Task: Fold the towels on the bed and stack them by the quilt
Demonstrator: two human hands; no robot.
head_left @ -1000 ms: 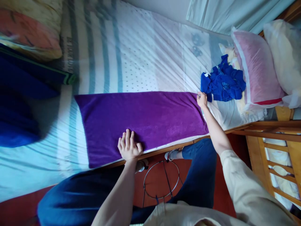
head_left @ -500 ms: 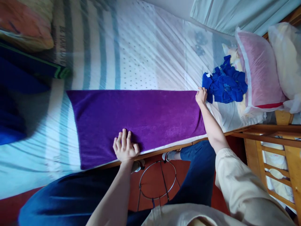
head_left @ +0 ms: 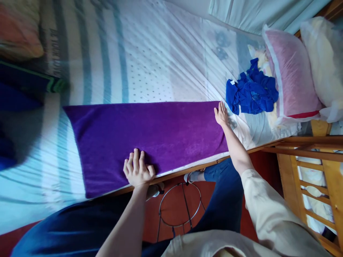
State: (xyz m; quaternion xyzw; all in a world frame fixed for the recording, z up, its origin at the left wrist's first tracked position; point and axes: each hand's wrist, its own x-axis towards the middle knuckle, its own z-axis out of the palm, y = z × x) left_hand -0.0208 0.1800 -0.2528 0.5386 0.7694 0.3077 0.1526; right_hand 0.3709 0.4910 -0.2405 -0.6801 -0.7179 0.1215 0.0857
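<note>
A purple towel [head_left: 150,132] lies spread lengthwise along the near edge of the bed. My left hand [head_left: 138,169] rests on its near part, palm down with the fingers spread. At the towel's far right corner lies my right hand [head_left: 222,115], its fingers stretched out flat over the edge. A crumpled blue cloth [head_left: 253,91] with a small white tag sits just right of that hand, apart from it.
The bed sheet [head_left: 150,64] is striped and dotted under a clear cover. A pink pillow [head_left: 292,71] stands at the right by the wooden bed frame [head_left: 284,142]. Dark blue folded cloth [head_left: 24,78] lies at left. Below, a round metal stand [head_left: 180,225] is on the red floor.
My right hand has gone from gripping the towel's corner to lying flat on it with fingers out. The left hand keeps its place on the towel. The whole view has shifted slightly.
</note>
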